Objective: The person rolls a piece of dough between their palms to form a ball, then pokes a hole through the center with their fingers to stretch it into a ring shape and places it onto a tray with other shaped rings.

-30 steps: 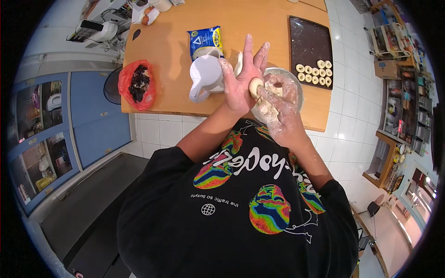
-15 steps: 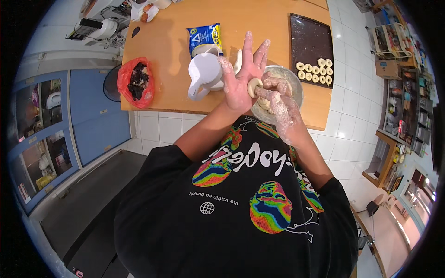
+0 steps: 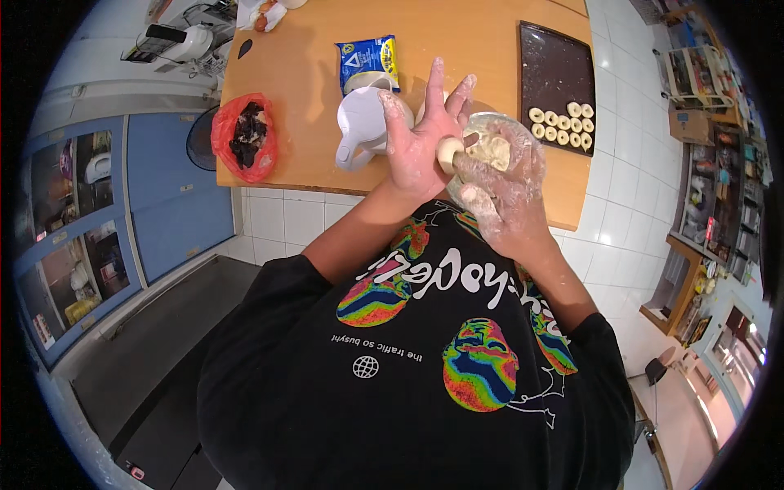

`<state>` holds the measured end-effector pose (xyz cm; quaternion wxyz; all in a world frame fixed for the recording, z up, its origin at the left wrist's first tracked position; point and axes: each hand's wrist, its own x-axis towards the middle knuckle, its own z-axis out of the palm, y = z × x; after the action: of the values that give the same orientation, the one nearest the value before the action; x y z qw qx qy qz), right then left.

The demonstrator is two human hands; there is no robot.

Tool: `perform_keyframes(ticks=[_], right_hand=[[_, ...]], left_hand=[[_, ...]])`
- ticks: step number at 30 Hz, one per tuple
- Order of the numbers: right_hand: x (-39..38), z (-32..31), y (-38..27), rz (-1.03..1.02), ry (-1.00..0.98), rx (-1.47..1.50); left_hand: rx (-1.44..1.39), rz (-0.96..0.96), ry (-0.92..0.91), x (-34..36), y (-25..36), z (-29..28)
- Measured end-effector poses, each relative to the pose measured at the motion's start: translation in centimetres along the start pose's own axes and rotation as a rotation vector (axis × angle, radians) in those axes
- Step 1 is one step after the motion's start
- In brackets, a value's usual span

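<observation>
My left hand (image 3: 423, 151) is held palm up over the table's front edge, fingers spread wide and dusted with flour. A small pale piece of dough (image 3: 448, 153) rests on that palm, near the base of the fingers. My right hand (image 3: 506, 200), coated with flour and dough, reaches in from the right with a finger touching the dough piece. Its thumb stands apart, and its other fingers extend over the bowl. Beneath is a metal bowl (image 3: 532, 140) with a lump of dough (image 3: 492, 153) inside, partly hidden by my hands.
Left of my hands stand a white pitcher (image 3: 360, 122) and a blue packet (image 3: 367, 64). A dark tray (image 3: 555, 69) at the right holds several dough rings (image 3: 563, 124). An open red plastic bag (image 3: 261, 155) lies at the left of the wooden table (image 3: 298, 98).
My right hand has unfolded from a curled pose, its fingers now more stretched over the bowl. The dough stays on my left palm. The view has shifted slightly.
</observation>
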<state>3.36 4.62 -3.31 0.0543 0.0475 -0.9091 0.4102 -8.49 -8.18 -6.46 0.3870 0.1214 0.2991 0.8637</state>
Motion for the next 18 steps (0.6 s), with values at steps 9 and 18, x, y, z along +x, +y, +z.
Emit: perform_keyframes(ticks=[9,18], right_hand=[[-1.2,0.8,0.0,0.131,0.084,0.319],[-2.6,0.3,0.0,0.112,0.076,0.381]], left_hand=[[0.011,0.027,0.007,-0.1,-1.3,0.7],[0.036,0.048,0.081,-0.7,-2.9,2.3]])
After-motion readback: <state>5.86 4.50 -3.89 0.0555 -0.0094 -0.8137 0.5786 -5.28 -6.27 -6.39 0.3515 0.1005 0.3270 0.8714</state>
